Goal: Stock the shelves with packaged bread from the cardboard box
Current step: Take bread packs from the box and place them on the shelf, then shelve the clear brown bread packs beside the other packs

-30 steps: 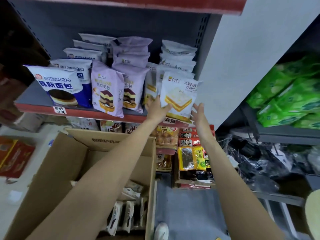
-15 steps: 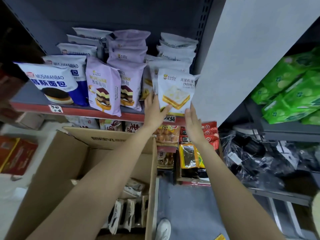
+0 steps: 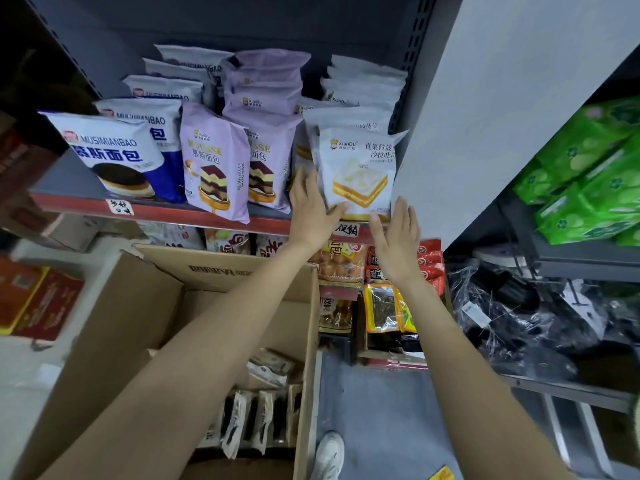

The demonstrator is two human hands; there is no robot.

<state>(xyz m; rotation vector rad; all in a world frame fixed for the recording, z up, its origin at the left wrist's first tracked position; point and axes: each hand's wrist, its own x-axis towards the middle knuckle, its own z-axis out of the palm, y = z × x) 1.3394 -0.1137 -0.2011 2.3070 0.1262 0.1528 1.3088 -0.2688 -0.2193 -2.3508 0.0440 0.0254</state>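
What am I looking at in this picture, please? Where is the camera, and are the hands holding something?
There is no machine: a person is stocking a shop shelf, and the camera sits on the person's head, looking forward and down along both arms. The left hand and the right hand are the person's own. Both have straight fingers, placed at either side of a white bread packet that stands at the front of the shelf; neither grips it. Beside it stand purple packets and blue and white packets. Below is the open cardboard box, with more packets inside.
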